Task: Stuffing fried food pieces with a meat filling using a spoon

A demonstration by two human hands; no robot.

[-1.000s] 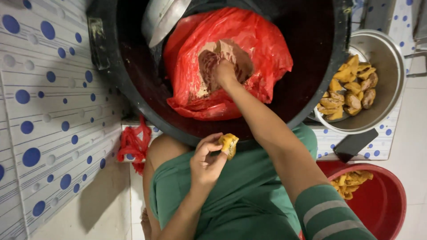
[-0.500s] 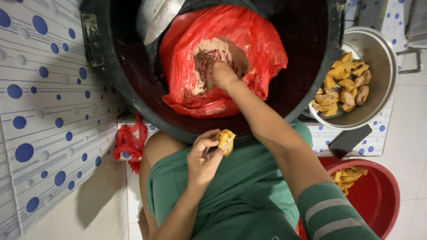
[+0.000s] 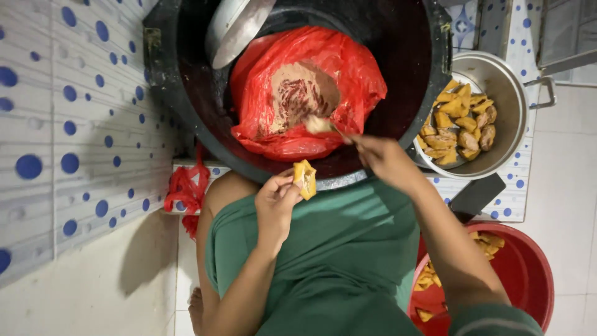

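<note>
Hands at work over a black tub: our left hand pinches a yellow pastry piece at the tub's near rim. Our right hand grips a spoon loaded with brown filling over the red bag. A metal pot of pastries sits right.

Only pkg-like items are plastic bags; no labels, signs or screens. Red plastic bag sits open in a big black tub, just above and left of the right hand, holding a brownish-red paste. Its rim is crumpled and folded outward. Second red bag, bunched up, lies left of the left hand, by the tub's lower edge.
</note>
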